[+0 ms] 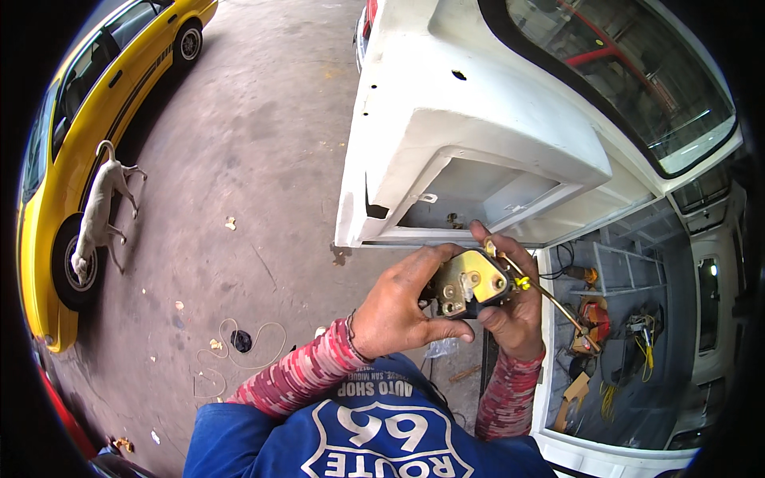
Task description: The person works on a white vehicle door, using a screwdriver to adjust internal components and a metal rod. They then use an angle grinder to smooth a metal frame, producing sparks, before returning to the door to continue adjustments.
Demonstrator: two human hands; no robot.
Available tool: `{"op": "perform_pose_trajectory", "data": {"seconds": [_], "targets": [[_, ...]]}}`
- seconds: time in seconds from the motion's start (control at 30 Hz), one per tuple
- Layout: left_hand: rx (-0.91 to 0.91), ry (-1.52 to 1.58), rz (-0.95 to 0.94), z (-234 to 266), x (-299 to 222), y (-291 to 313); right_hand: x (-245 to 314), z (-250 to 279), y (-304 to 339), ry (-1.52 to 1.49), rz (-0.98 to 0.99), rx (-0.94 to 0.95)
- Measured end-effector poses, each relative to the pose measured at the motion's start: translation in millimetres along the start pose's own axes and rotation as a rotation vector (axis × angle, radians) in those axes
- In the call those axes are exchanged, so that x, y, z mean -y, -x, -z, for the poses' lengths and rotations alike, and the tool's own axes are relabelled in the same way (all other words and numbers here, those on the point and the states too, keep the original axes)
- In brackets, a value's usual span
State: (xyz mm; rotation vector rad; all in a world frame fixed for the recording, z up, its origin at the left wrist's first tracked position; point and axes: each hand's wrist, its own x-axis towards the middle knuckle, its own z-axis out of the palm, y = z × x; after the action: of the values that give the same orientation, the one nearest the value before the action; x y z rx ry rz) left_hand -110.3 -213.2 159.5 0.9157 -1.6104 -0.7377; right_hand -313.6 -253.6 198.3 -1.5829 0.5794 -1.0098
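Left grip (400, 299): some fingertips hidden behind metal latch (476, 280); yellow car (99, 121) cut off at top edge

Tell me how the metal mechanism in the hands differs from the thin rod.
The metal mechanism is a chunky block; the thin rod is long and slender. The mechanism sits between the left hand and right hand; the rod juts out past the right hand. Both show gold-toned surfaces.
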Motion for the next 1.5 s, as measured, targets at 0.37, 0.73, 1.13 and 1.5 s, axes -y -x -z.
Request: {"op": "perform_pose_trajectory", "data": {"seconds": [0.37, 0.73, 1.13, 1.5], "targets": [[-0.037, 0.316, 0.646, 45.5, -25.8, 24.5, -30.0, -14.0, 21.3, -0.218, -0.200, -0.055], [0.550, -0.131, 0.069, 10.4, -33.3, -0.4, -102.0, -66.2, 59.8, 0.490, 0.240, 0.031], [0.074, 0.058, 0.484, -26.4, -33.0, -40.1, -75.0, -33.0, 96.6, 0.272, -0.120, 0.003], [-0.006, -0.087, 0.536, -16.2, -19.5, -55.9, -63.1, -12.6, 68.8, 0.261, -0.164, 0.176]]}}
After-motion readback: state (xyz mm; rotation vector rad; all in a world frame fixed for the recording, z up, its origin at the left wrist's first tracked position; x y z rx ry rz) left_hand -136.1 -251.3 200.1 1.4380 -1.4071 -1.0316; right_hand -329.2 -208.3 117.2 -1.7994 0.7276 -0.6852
